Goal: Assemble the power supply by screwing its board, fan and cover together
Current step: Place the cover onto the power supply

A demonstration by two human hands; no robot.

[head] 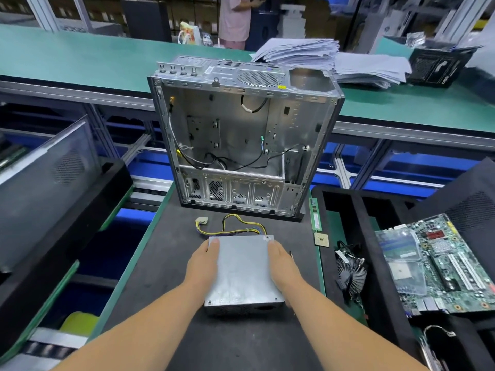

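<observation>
Now both hands — left hand (pixel 205 263), right hand (pixel 282 266) — flank the power supply (pixel 242 271).

"Where are the two arms?"

"Both bare arms reach forward, side by side, from the near edge of the mat."

"What is the left hand (pixel 205 263) doing?"

"It lies flat, fingers straight, pressed on the left side of the power supply (pixel 242 271)."

"And the right hand (pixel 282 266)?"

"Same, fingers straight along the right side, tips near the far corner."
</observation>
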